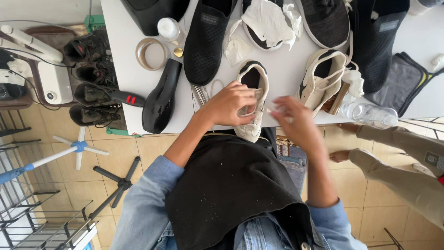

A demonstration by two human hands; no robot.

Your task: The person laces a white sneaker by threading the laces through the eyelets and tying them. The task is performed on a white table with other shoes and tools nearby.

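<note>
The cream sneaker (252, 104) lies at the near edge of the white bench (125, 69) — left hand (227, 104) curled over its laces, gripping it. Right hand (296, 121), just right of the sneaker, is blurred — grip unclear. A black shoe last (161, 98) lies left of the sneaker.

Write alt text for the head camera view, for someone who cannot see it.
Seen from above, a person's left hand grips a cream sneaker at the edge of a white table, while the right hand, blurred, hovers beside it. Black shoes, a second cream sneaker, crumpled paper and a tape roll crowd the table.
</note>
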